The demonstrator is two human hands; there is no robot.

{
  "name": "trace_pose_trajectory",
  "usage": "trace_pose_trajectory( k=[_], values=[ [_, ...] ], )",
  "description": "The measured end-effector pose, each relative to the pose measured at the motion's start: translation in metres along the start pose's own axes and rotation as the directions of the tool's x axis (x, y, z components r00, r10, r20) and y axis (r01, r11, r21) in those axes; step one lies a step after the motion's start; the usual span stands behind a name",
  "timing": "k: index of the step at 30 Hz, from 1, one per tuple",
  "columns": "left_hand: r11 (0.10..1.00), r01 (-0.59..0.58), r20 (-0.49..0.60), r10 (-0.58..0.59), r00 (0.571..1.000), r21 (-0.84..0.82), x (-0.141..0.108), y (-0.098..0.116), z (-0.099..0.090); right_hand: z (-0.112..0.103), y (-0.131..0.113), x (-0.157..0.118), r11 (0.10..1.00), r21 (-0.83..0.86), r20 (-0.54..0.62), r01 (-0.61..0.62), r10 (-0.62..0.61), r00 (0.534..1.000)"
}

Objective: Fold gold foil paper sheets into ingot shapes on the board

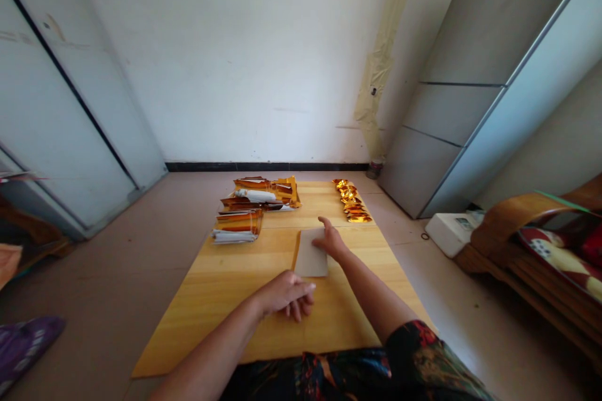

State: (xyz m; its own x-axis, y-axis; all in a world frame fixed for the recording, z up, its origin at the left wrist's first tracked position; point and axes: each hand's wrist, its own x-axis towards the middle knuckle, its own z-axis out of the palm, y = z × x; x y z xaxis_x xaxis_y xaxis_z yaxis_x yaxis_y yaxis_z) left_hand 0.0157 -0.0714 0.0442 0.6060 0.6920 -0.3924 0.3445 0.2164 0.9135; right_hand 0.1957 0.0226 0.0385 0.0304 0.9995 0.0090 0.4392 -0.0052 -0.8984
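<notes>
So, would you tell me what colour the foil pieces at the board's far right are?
Shiny gold foil pieces, best seen in the head view.

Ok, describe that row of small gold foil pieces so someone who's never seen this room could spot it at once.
Start at the far end of the yellow wooden board. Near its right edge lies a narrow column of small shiny gold foil pieces, bunched and overlapping, unlike the larger gold-and-white stacks to its left.

A grey refrigerator (451, 94) is stood at the right, and a white box (451, 233) is placed on the floor (117, 276) beside a wooden chair (512, 244) with a red cushion (559, 257). Beige tape (380, 56) is stuck to the wall (235, 56), and a purple slipper (26, 351) is seen at lower left.
</notes>
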Motion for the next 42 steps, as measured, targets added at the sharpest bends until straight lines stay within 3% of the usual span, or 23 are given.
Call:
trace_pose_trajectory(
  k=[1,2,4,5,6,8,12,14,16,18,21,24,31,37,42],
  values=[
    [0.989,-0.035,-0.038,0.041,0.998,0.146,-0.003,0.002,-0.004,0.000,0.002,0.002,0.988,-0.154,0.022,0.027,-0.024,0.999],
    [0.950,-0.100,-0.144,0.147,0.979,0.296,-0.005,0.003,-0.007,0.000,0.003,0.003,0.959,-0.277,0.056,0.064,-0.050,0.997],
    [0.791,-0.220,-0.257,0.427,0.867,0.570,-0.003,0.003,-0.014,0.003,0.005,0.003,0.886,-0.437,0.143,0.157,-0.104,0.984],
    [0.689,-0.271,-0.228,0.542,0.809,0.672,0.001,0.001,-0.016,0.005,0.006,0.003,0.848,-0.490,0.179,0.202,-0.129,0.975],
    [0.597,-0.303,-0.156,0.595,0.789,0.743,0.005,-0.002,-0.018,0.007,0.006,0.002,0.808,-0.538,0.205,0.241,-0.152,0.967],
    [0.476,-0.278,-0.081,0.604,0.793,0.834,0.015,-0.011,-0.019,0.010,0.006,-0.002,0.718,-0.632,0.230,0.290,-0.183,0.956],
    [0.395,-0.130,-0.123,0.554,0.824,0.909,0.030,-0.028,-0.019,0.011,0.007,-0.013,0.541,-0.785,0.202,0.303,-0.240,0.950],
    [0.374,-0.106,-0.138,0.568,0.811,0.921,0.033,-0.031,-0.019,0.008,0.010,-0.018,0.531,-0.793,0.165,0.298,-0.283,0.945],
    [0.359,-0.096,-0.148,0.594,0.791,0.928,0.034,-0.030,-0.020,0.004,0.016,-0.023,0.577,-0.737,0.181,0.352,-0.333,0.925],
    [0.351,-0.101,-0.150,0.618,0.772,0.931,0.034,-0.028,-0.021,0.000,0.023,-0.028,0.611,-0.630,0.288,0.479,-0.388,0.875],
    [0.373,-0.133,-0.151,0.642,0.752,0.918,0.035,-0.025,-0.024,-0.006,0.033,-0.037,0.588,-0.480,0.467,0.651,-0.456,0.757],
    [0.403,-0.152,-0.167,0.651,0.740,0.902,0.035,-0.025,-0.026,-0.010,0.039,-0.045,0.578,-0.446,0.486,0.683,-0.484,0.728],
    [0.460,-0.192,-0.181,0.649,0.739,0.867,0.034,-0.030,-0.028,-0.009,0.037,-0.051,0.609,-0.436,0.395,0.663,-0.533,0.748],
    [0.560,-0.231,-0.271,0.669,0.692,0.795,0.029,-0.033,-0.025,-0.014,0.038,-0.064,0.688,-0.316,0.413,0.654,-0.521,0.747],
    [0.738,-0.140,-0.452,0.540,0.710,0.660,0.030,-0.027,-0.022,-0.006,0.033,-0.067,0.890,-0.157,0.222,0.429,-0.391,0.893]
  ],
)
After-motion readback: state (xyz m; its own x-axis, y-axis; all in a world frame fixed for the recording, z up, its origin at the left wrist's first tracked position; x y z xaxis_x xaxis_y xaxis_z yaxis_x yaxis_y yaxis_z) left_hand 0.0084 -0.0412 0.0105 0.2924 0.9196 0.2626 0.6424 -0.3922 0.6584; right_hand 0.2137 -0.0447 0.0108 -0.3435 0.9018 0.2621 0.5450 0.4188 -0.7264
